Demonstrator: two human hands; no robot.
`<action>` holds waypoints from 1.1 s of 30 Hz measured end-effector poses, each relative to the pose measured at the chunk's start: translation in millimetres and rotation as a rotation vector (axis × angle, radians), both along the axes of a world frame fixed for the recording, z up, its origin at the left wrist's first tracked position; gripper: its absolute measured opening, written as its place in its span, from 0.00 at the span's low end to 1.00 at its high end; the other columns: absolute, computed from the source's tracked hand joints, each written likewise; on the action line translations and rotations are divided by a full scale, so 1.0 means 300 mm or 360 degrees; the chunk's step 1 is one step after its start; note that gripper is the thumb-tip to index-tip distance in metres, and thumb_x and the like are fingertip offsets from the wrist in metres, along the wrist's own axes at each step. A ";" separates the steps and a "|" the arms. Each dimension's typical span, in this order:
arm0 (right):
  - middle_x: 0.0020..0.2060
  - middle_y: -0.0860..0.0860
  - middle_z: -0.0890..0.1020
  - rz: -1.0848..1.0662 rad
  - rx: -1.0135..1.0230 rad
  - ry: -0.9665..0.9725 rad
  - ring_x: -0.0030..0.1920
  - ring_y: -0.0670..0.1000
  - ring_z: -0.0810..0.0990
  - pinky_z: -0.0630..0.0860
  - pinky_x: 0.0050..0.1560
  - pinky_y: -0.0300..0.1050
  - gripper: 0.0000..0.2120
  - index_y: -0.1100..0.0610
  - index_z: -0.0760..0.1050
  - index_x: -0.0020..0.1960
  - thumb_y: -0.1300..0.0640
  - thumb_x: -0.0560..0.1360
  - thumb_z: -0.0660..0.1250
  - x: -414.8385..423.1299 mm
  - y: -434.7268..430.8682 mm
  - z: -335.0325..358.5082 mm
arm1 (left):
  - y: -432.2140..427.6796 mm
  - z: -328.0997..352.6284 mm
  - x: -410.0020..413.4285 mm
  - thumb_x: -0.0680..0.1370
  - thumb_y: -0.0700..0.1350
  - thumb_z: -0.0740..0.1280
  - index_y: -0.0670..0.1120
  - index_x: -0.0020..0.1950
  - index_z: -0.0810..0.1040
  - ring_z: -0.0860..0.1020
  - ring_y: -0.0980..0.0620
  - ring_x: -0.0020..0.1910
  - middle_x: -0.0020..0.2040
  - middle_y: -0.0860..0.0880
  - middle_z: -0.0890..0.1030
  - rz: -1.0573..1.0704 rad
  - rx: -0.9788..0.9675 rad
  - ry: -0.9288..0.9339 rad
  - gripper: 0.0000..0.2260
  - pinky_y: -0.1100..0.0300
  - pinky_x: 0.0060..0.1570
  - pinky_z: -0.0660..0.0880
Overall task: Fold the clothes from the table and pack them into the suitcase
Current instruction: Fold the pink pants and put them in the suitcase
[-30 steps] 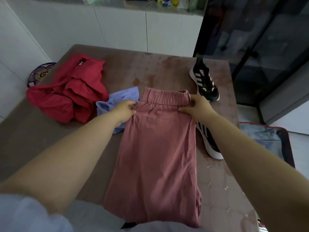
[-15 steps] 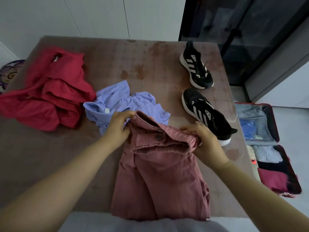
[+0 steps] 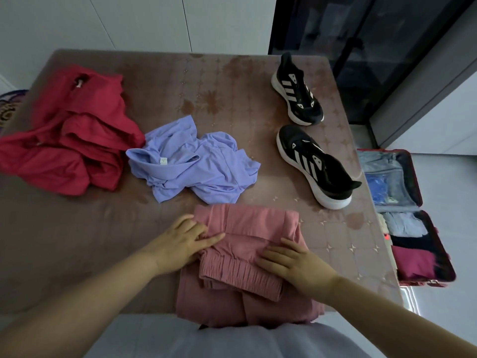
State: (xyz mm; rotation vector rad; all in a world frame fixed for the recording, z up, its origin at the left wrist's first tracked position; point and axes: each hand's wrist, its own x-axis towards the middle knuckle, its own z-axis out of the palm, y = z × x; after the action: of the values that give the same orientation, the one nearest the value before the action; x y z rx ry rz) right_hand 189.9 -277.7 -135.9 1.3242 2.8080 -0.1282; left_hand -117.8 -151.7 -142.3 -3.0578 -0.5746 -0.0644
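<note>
At lower centre, the left hand (image 3: pixel 184 241) and right hand (image 3: pixel 294 262) press flat, fingers straight, on the folded pink trousers (image 3: pixel 247 223). The suitcase (image 3: pixel 407 165) lies open, far right.

Dim, soft indoor light with faint shadows and a dull sheen near the tabletop's (image 3: pixel 232 81) far edge. Wide-angle bending at the corners, slightly soft overall.

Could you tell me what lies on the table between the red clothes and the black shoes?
A crumpled blue shirt lies there, in the head view.
</note>
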 end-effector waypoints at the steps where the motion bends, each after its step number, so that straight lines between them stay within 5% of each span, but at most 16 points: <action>1: 0.64 0.46 0.77 -0.0053 -0.0094 -0.0078 0.61 0.47 0.78 0.64 0.69 0.49 0.31 0.49 0.54 0.76 0.56 0.73 0.54 0.005 -0.010 -0.005 | -0.004 0.007 -0.002 0.65 0.48 0.68 0.56 0.76 0.53 0.67 0.53 0.47 0.47 0.52 0.69 0.0032 -0.0022 0.0002 0.41 0.53 0.67 0.54; 3: 0.65 0.45 0.75 -0.0128 -0.0187 -0.0099 0.62 0.48 0.77 0.63 0.70 0.51 0.39 0.49 0.44 0.77 0.56 0.69 0.53 0.005 -0.022 -0.006 | -0.003 0.053 0.010 0.66 0.48 0.59 0.58 0.68 0.72 0.67 0.56 0.47 0.44 0.55 0.73 0.0106 -0.0165 -0.0112 0.29 0.53 0.70 0.44; 6: 0.63 0.45 0.77 -0.0294 -0.0226 0.0148 0.61 0.50 0.78 0.64 0.68 0.56 0.37 0.43 0.58 0.74 0.53 0.65 0.55 -0.035 -0.029 0.032 | 0.005 0.132 0.050 0.71 0.49 0.57 0.56 0.53 0.82 0.69 0.60 0.49 0.42 0.58 0.78 0.0287 -0.0448 -0.0320 0.17 0.55 0.71 0.41; 8: 0.65 0.49 0.76 -0.0401 -0.0152 0.0221 0.64 0.53 0.75 0.65 0.68 0.59 0.30 0.45 0.64 0.70 0.48 0.68 0.57 -0.081 -0.022 0.050 | -0.015 0.123 0.073 0.76 0.58 0.56 0.56 0.64 0.75 0.66 0.55 0.62 0.58 0.53 0.77 0.0408 -0.0415 -0.0283 0.19 0.51 0.70 0.44; 10: 0.68 0.52 0.73 -0.0411 -0.0118 0.0069 0.67 0.55 0.69 0.56 0.70 0.58 0.31 0.43 0.58 0.74 0.39 0.72 0.55 -0.116 -0.036 0.029 | -0.057 0.072 0.085 0.77 0.67 0.48 0.56 0.76 0.57 0.51 0.49 0.74 0.72 0.49 0.66 0.0456 -0.0330 0.0067 0.29 0.46 0.69 0.43; 13: 0.69 0.52 0.71 -0.0362 -0.0150 -0.0104 0.68 0.55 0.70 0.51 0.70 0.57 0.35 0.45 0.45 0.77 0.32 0.75 0.46 -0.115 -0.056 -0.036 | -0.103 -0.009 0.073 0.77 0.69 0.40 0.53 0.77 0.47 0.40 0.48 0.76 0.74 0.46 0.64 0.0518 -0.0327 0.0317 0.33 0.42 0.68 0.43; 17: 0.66 0.50 0.74 -0.0626 -0.0061 0.0133 0.67 0.54 0.65 0.53 0.68 0.55 0.31 0.44 0.54 0.75 0.32 0.77 0.43 -0.083 -0.007 -0.017 | -0.084 0.017 0.074 0.71 0.75 0.38 0.59 0.74 0.31 0.31 0.56 0.73 0.78 0.50 0.43 0.0604 -0.0485 0.0083 0.37 0.43 0.72 0.40; 19: 0.65 0.49 0.75 -0.0869 -0.0053 0.0424 0.66 0.55 0.64 0.53 0.70 0.54 0.30 0.46 0.61 0.71 0.33 0.74 0.54 -0.065 0.023 0.018 | -0.066 0.028 0.085 0.70 0.74 0.53 0.54 0.76 0.36 0.39 0.55 0.75 0.77 0.50 0.43 0.0970 -0.0848 -0.0234 0.44 0.44 0.73 0.41; 21: 0.60 0.50 0.75 -0.1216 -0.0185 0.1058 0.62 0.54 0.70 0.60 0.70 0.46 0.24 0.43 0.65 0.64 0.43 0.70 0.68 -0.068 0.045 0.047 | -0.031 0.030 0.083 0.65 0.68 0.70 0.48 0.75 0.54 0.60 0.48 0.72 0.73 0.49 0.61 0.1400 -0.1149 -0.0665 0.47 0.42 0.71 0.55; 23: 0.57 0.50 0.72 -0.1612 -0.0358 0.1610 0.59 0.51 0.72 0.68 0.65 0.44 0.27 0.44 0.66 0.60 0.54 0.66 0.77 -0.068 0.075 0.066 | 0.001 0.042 0.079 0.62 0.64 0.75 0.47 0.70 0.62 0.69 0.48 0.66 0.65 0.52 0.69 0.1579 -0.1406 -0.0769 0.44 0.45 0.67 0.64; 28: 0.65 0.52 0.71 -0.1829 -0.0737 0.0940 0.67 0.56 0.66 0.63 0.69 0.56 0.54 0.53 0.58 0.74 0.39 0.56 0.79 0.034 0.153 0.052 | 0.038 0.085 0.129 0.67 0.41 0.77 0.42 0.63 0.71 0.73 0.53 0.56 0.55 0.51 0.74 0.1656 -0.1758 -0.0794 0.28 0.60 0.55 0.69; 31: 0.42 0.52 0.79 -0.1652 -0.0955 0.0908 0.46 0.53 0.76 0.74 0.50 0.47 0.39 0.57 0.77 0.54 0.33 0.53 0.76 0.076 0.196 0.084 | 0.063 0.102 0.142 0.64 0.40 0.79 0.42 0.58 0.77 0.78 0.51 0.55 0.52 0.51 0.80 0.1548 -0.1911 -0.0753 0.24 0.61 0.54 0.74; 33: 0.31 0.50 0.71 -0.1476 -0.1063 0.0904 0.34 0.49 0.69 0.66 0.35 0.39 0.24 0.62 0.74 0.39 0.45 0.59 0.80 0.087 0.220 0.128 | 0.073 0.122 0.149 0.64 0.40 0.79 0.43 0.58 0.78 0.77 0.55 0.53 0.53 0.52 0.80 0.1471 -0.1879 -0.0719 0.25 0.64 0.53 0.73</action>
State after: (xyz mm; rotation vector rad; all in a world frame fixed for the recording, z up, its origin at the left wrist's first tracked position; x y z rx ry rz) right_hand 216.1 -211.8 -97.4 2.4272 1.8038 -1.4730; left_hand -73.0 -129.7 -105.6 -3.1746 -2.8226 -0.5621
